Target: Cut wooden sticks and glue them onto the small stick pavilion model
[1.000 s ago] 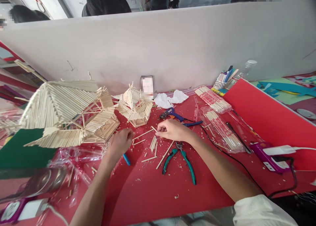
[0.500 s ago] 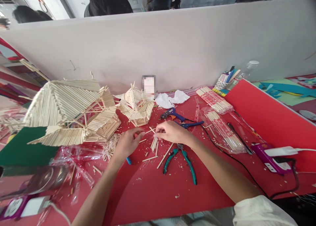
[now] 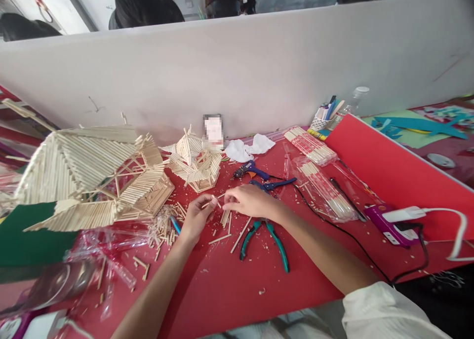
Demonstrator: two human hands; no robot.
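Closer together than half a second ago, left hand (image 3: 195, 215) and right hand (image 3: 249, 201) each pinch one end of a short stick (image 3: 216, 201). Its long axis runs left-right, just above the red table (image 3: 229, 289), near green pliers (image 3: 264, 235).

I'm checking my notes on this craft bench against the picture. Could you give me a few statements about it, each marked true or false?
1. The left hand pinches a short wooden stick. True.
2. The right hand grips the teal-handled pliers. False: the pliers lie untouched on the red table, beside that wrist.
3. The blue glue gun lies beyond the right hand, towards the white partition. True.
4. The large stick model stands at the right end of the table. False: it stands at the left.
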